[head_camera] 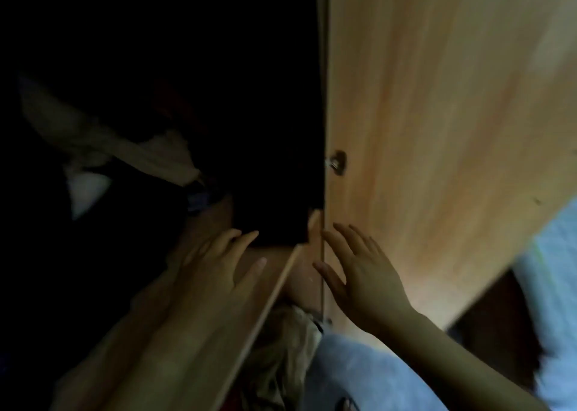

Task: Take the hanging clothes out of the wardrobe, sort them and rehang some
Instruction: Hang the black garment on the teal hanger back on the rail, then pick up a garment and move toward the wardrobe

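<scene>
Light wood wardrobe door (437,129) stands at the right, with a metal lock fitting (337,162) by its edge. The wardrobe interior (234,51) is very dark. A pale garment (103,139) is visible inside at the left, apparently not taken out yet; its hanger and the rail are hidden. The left hand (224,264) is empty, fingers straight, over a wooden shelf (265,310); contact is unclear. The right hand (359,273) is spread flat against the door near its edge, holding nothing. Crumpled beige cloth (281,348) lies below the shelf, beside blue fabric (359,373). The task looks early or mid-way: clothes remain inside, and no sorting or rehanging is visible.
</scene>
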